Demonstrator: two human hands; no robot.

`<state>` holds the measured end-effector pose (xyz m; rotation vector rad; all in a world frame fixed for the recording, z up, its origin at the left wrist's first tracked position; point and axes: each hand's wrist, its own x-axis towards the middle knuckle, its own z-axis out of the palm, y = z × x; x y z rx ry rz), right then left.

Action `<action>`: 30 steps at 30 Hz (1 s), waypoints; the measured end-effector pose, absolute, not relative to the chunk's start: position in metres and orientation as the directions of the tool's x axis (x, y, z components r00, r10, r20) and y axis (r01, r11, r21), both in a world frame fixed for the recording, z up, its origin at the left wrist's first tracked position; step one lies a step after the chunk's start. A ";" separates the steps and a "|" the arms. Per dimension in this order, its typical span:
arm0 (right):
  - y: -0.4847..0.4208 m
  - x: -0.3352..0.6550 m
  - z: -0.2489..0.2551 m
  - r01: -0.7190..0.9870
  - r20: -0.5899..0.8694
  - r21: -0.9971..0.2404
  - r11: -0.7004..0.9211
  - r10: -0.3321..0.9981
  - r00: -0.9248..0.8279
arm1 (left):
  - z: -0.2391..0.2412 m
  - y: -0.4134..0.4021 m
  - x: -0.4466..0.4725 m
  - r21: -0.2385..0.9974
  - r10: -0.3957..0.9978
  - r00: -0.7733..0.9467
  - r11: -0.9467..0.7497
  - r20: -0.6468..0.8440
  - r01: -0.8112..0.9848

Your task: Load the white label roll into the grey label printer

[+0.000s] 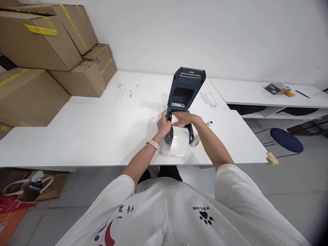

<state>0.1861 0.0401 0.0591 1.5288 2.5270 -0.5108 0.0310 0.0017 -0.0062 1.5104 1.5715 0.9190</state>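
A dark blue-grey label printer (188, 92) stands on the white table with its lid raised. Inside its body sits a white label roll (175, 119), partly covered by my hands. From the roll a glossy white strip of labels (180, 141) hangs over the printer's front onto the table. My left hand (164, 124) is closed on the printer's left edge, its thumb reaching inside by the roll. Coming from the right, my right hand (182, 118) lies across the top of the roll, fingers pointing left and gripping it. Its fingertips are partly hidden.
Stacked cardboard boxes (84, 77) fill the table's left end against the wall. Right of the printer lies a thin white tube-like item (208, 123). A second table holds a small dark box (276, 89). A blue stool (286, 139) stands on the right; a paper bag (55, 189) lies below left.
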 end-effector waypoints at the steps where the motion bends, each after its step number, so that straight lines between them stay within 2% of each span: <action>1: 0.029 0.187 0.054 0.880 -0.213 -0.206 0.428 0.858 -0.468 | -0.006 0.001 0.031 0.890 0.999 -0.014 0.042 -0.039 0.454; 4: -0.022 0.191 0.036 0.822 0.070 -0.275 0.499 0.863 -0.501 | -0.006 0.000 0.031 0.902 1.000 -0.011 0.025 -0.023 0.430; 6: -0.061 0.193 0.022 0.765 0.185 -0.333 0.552 0.833 -0.521 | -0.008 -0.001 0.031 0.916 1.000 -0.021 0.026 -0.020 0.400; 12: -0.114 0.186 -0.005 0.835 0.204 -0.314 0.453 0.891 -0.407 | -0.018 0.002 0.032 0.975 0.999 -0.020 0.044 -0.041 0.219; 15: -0.112 0.182 -0.005 0.827 0.178 -0.357 0.435 0.900 -0.397 | -0.021 -0.003 0.030 0.991 0.998 0.006 0.067 -0.068 0.117; 18: -0.115 0.184 0.002 0.767 0.170 -0.490 0.414 0.909 -0.381 | -0.020 -0.023 0.026 0.993 0.993 0.055 0.099 -0.102 0.066; 20: -0.115 0.190 0.011 0.654 0.178 -0.654 0.381 0.917 -0.357 | -0.018 -0.043 0.023 0.994 0.990 0.099 0.096 -0.100 0.047; 22: -0.105 0.203 0.024 0.534 0.232 -0.787 0.309 0.950 -0.207 | -0.017 -0.064 0.020 0.992 0.985 0.119 0.118 -0.121 0.037; 24: -0.076 0.220 0.042 0.489 0.340 -0.830 0.268 0.938 0.064 | -0.016 -0.080 0.018 0.987 0.977 0.139 0.161 -0.162 0.020; 25: -0.054 0.229 0.052 0.507 0.417 -0.817 0.274 0.888 0.192 | -0.015 -0.085 0.017 0.984 0.972 0.151 0.178 -0.179 0.015; 27: 0.001 0.246 0.073 0.507 0.500 -0.790 0.344 0.840 0.209 | -0.014 -0.091 0.015 0.981 0.967 0.169 0.192 -0.191 0.010; 30: 0.081 0.260 0.101 0.449 0.442 -0.821 0.353 0.890 0.111 | -0.012 -0.092 0.014 0.981 0.966 0.175 0.194 -0.193 0.010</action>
